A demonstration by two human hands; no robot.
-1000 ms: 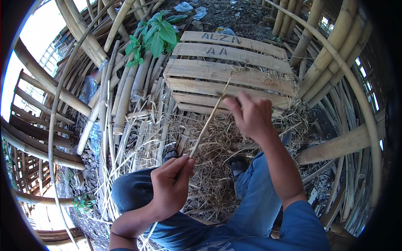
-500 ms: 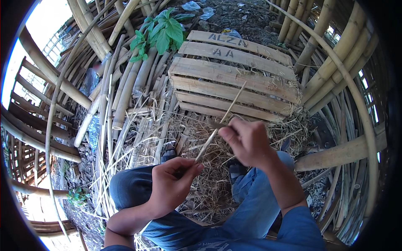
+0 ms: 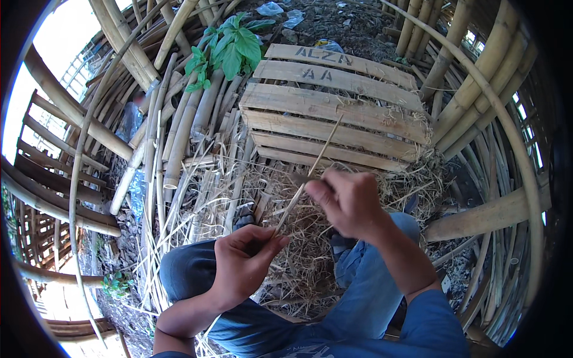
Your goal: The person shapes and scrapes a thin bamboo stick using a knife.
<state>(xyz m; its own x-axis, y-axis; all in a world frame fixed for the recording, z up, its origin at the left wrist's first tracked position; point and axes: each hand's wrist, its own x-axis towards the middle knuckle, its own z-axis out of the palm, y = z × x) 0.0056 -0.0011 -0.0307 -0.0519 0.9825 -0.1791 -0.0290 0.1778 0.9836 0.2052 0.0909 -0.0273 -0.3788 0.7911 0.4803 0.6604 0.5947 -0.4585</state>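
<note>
Lying at twelve o'clock, the weathered grey wooden slat pallet (image 3: 334, 113) carries dark stencilled lettering on its two top boards. Crumpled pale plastic wrappers (image 3: 280, 13) litter the soil beyond it, beside a green leafy plant (image 3: 230, 48). At centre, a thin pale bamboo strip (image 3: 301, 185) slants from seven towards one o'clock. The left hand (image 3: 242, 265), at six o'clock, has its fingers pinching the strip's lower end. The right hand (image 3: 349, 203), at three o'clock of the strip, curls closed against its middle around a dark blade-like tool (image 3: 300, 178), above dry straw shavings (image 3: 298, 262).
</note>
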